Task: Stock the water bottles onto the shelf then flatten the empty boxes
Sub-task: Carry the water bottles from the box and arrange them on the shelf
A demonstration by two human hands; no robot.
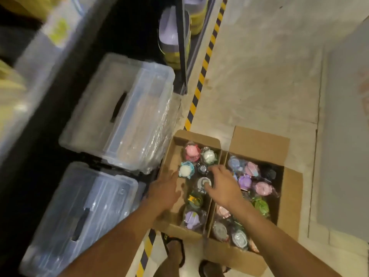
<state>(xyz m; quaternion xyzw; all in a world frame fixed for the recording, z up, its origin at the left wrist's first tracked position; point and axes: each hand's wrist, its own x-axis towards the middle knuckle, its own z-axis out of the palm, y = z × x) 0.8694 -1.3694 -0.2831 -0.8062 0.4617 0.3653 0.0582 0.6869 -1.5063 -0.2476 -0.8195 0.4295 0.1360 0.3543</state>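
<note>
Bottles point(191, 152) stand upright, wrapped in clear film, in two open cardboard boxes set side by side on the floor point(259, 66), just in front of your feet point(175, 249). The left box point(196, 136) is only partly filled, with bare cardboard showing along its left side. The right box point(259, 144) is packed closer.

Your left hand point(163, 188) reaches over the left box with its fingers straight. The tips are just beside a white-lidded bottle with a blue rim point(186, 170), and the hand holds nothing. Your right hand point(224, 186) hangs over the wall between the boxes, fingers spread and loosely bent. Its thumb is at a grey-lidded bottle point(203, 183), but blur hides whether it touches. The two hands are apart.

Left of the boxes, two clear lidded plastic bins point(119, 108) lie in the dark bay of the shelf point(182, 47). A yellow-and-black striped line point(199, 86) runs along the floor by the shelf's edge.
</note>
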